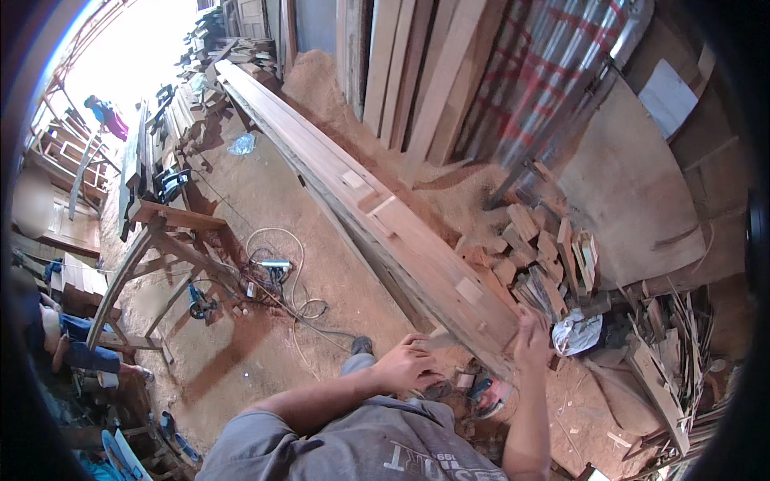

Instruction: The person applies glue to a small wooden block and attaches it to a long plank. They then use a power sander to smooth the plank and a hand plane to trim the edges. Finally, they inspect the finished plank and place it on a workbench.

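- The long timber [409, 236] is laid diagonally, its near end beside the hands just right of centre, its long axis run away toward the far left
- The right hand [532, 341] is nearer: it is set at the near right corner with fingers bent along the edge; whether the edge is firmly gripped cannot be told
- The left hand [407, 363] is held left of the near end, half open with fingers loosely curved; nothing is clearly held, and contact with the pale wood piece [440, 339] at its fingertips cannot be made out
- Small loose blocks [468, 289] are left on the upper face, which is borne by a rough, darker support [441, 309]
- A red power tool [486, 395] is placed low, just beside the near end
- The floor [321, 264] is coated with sawdust and crossed on the left by a pale cord [303, 240], near a wooden trestle [152, 232]
- On the right, offcuts [549, 252] are heaped; farther off, upright planks [425, 76] are leaned beside corrugated sheets [533, 88]
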A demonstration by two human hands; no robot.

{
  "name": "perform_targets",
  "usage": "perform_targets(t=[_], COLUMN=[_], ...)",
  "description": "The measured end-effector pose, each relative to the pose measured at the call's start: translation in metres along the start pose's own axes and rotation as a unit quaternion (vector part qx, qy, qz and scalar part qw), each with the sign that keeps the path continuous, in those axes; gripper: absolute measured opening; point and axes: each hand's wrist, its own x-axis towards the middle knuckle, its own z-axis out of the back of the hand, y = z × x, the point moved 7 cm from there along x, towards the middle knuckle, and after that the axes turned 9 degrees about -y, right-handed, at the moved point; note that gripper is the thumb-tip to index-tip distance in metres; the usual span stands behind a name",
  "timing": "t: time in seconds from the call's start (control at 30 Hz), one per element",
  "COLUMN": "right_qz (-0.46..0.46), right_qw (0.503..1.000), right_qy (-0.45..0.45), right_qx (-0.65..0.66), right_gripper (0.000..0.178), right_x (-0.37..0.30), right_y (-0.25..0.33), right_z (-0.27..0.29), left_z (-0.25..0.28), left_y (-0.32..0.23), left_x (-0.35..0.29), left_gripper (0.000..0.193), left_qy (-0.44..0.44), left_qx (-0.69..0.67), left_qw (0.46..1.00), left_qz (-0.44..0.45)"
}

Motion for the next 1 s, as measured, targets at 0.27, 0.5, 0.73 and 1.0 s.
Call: perform_targets(t=[0.27, 0.5, 0.73, 1.0], right_qz=[-0.045, 0.105, 0.141, 0.101], right_qw=[0.920, 0.906, 0.911, 0.907], right_qy=[0.343, 0.360, 0.374, 0.384], right_qx=[-0.182, -0.195, -0.103, -0.139], right_gripper=[0.153, 0.157, 0.146, 0.137], right_x=[0.030, 0.021, 0.019, -0.061], right_y=[0.086, 0.060, 0.053, 0.126], right_z=[-0.070, -0.078, -0.076, -0.055], left_z=[0.134, 0.174, 0.106, -0.028], left_y=[0.082, 0.047, 0.024, 0.001], left_x=[-0.132, -0.223, -0.221, -0.119], left_gripper=[0.020, 0.041, 0.068, 0.088], left_qy=[-0.043, -0.168, -0.160, -0.125], left_qx=[0.112, 0.104, -0.134, -0.378], left_qw=[0.974, 0.894, 0.835, 0.766], left_qz=[0.194, 0.402, 0.508, 0.504])
